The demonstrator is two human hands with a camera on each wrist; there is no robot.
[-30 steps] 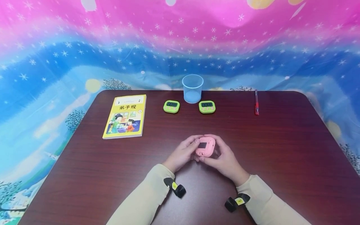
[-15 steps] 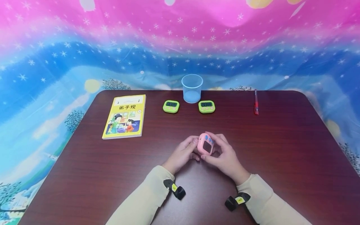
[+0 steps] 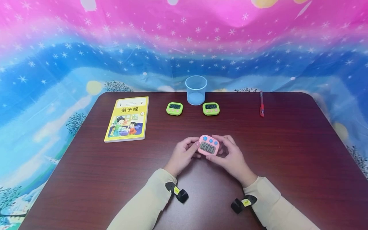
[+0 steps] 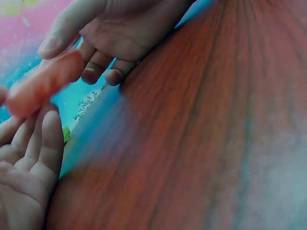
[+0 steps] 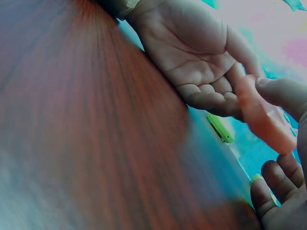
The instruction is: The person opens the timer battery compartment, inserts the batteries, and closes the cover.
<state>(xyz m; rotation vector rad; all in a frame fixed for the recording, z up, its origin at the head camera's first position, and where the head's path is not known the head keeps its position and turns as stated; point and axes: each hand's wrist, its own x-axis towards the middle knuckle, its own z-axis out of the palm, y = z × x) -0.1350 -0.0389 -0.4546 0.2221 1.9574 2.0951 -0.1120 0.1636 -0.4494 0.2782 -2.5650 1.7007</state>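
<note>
Between both hands, above the front middle of the table, is a pink digital timer [image 3: 208,145] with blue buttons, its screen side now facing up toward the head camera. My left hand [image 3: 182,154] pinches its left end, thumb at the front and fingers behind. At the right end my right hand [image 3: 233,157] holds it between thumb and index finger. In the left wrist view the pink timer [image 4: 47,82] appears edge-on and blurred. The right wrist view also catches the timer [image 5: 264,115] from the side, spanning the two hands' fingertips.
Two green digital timers, one on the left [image 3: 174,109] and one on the right [image 3: 211,109], lie in front of a translucent blue cup [image 3: 196,91]. A yellow book [image 3: 127,118] lies at left, a red pen [image 3: 262,104] at back right on the dark wooden table [image 3: 287,143].
The pink timer has been turned over in the fingers, from its back to its screen and blue buttons. Both hands stay in nearly the same place. Other things have not moved.
</note>
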